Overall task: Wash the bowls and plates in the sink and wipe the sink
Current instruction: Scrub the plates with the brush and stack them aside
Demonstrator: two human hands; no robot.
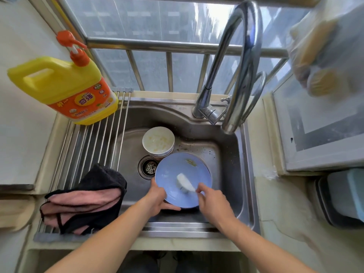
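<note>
— So, what sort of room and surface is it?

— Pale stone table (279,223) set under a barred window (157,62), with a stainless sink (232,154) sunk into the middle. At 12 o'clock behind the basin rises a tall curved tap (244,62). Over the sink's 9 o'clock side lies a roll-up drying rack (92,142) of steel rods; a yellow detergent bottle (65,87) stands at its far end, a black-and-pink cloth (86,200) lies folded on its near end.

— And the dishes?

— A blue plate (177,174) sits low in the basin at about 6 o'clock, tilted so its face turns up toward the camera, near rim lifted. At its 11 o'clock stands a stack of white bowls (158,142), mouths up, the top one smeared with residue. The drain (148,167) shows at the plate's 9 o'clock, partly covered by its rim.

— The hands?

— Left hand (157,198) grips the plate's near-left rim, fingers curled beneath and thumb on the edge. Right hand (212,201) pinches a white scrubber (185,183) (it could be a sponge or brush, too blurred to say) pressed on the plate's face. Its long axis runs from 5 o'clock at the fingers up toward 11 o'clock.

— Anything at the edges?

— A plastic bag (325,56) of yellow things hangs at 2 o'clock; a grey bin (340,198) sits at 4 o'clock.
</note>
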